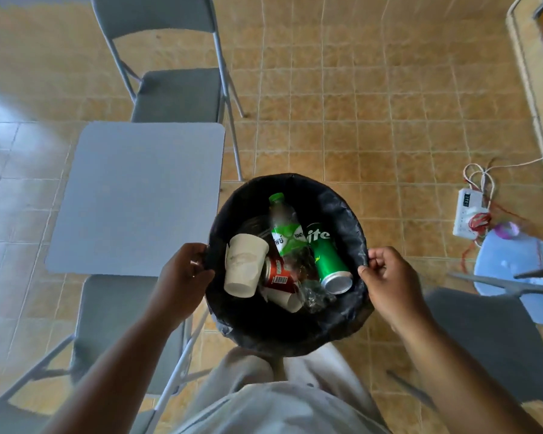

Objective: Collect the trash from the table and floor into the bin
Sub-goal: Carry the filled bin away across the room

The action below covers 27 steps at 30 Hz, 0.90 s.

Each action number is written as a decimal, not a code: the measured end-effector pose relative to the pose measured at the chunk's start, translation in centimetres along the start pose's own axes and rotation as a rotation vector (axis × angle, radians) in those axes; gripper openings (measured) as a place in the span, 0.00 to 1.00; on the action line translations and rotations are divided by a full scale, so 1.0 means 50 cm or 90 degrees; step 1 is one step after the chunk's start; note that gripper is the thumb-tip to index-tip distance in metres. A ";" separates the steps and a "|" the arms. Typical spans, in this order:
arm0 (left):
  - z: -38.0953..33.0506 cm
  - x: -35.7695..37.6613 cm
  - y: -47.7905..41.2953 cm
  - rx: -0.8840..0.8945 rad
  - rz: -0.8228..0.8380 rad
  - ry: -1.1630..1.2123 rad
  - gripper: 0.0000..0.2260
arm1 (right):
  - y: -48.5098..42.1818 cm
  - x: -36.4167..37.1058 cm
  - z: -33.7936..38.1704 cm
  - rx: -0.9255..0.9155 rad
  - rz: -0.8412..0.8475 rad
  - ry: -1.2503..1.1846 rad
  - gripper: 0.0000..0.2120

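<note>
A round bin point(342, 211) lined with a black bag is held in front of me above the tiled floor. My left hand point(185, 274) grips its left rim and my right hand point(389, 277) grips its right rim. Inside lie a paper cup point(245, 267), a green-capped plastic bottle point(284, 227), a green soda can point(329, 261), a red can point(278, 274), a second smaller paper cup point(287, 300) and some crumpled clear plastic point(315, 294). The grey table point(138, 198) to the left has a bare top.
Grey folding chairs stand behind the table point(176, 89), at its near side point(119, 324) and at my right point(499, 333). A white power strip with cables point(466, 214) lies on the floor at right, beside a pale blue stool point(514, 270).
</note>
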<state>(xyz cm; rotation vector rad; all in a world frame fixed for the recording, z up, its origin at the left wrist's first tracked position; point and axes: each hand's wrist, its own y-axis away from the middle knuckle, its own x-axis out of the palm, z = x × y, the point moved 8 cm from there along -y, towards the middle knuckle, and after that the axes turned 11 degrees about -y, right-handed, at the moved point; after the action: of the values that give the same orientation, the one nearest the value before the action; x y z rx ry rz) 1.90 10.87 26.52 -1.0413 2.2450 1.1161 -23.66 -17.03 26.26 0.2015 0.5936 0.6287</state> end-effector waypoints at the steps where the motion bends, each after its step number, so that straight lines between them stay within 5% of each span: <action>1: 0.001 0.011 -0.016 -0.016 -0.004 -0.012 0.20 | -0.028 0.008 -0.007 0.002 0.015 0.010 0.10; 15: 0.137 0.242 -0.365 -0.072 0.043 -0.126 0.13 | -0.367 0.226 -0.222 0.053 0.055 0.110 0.09; 27: 0.385 0.483 -0.642 -0.197 0.094 0.055 0.14 | -0.588 0.499 -0.544 0.047 0.048 0.145 0.09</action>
<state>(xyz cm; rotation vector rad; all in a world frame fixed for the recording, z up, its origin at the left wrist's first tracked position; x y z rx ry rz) 12.39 3.21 -16.10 -1.0712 2.2963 1.5476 -8.68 -25.29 -17.72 0.2234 0.8318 0.7085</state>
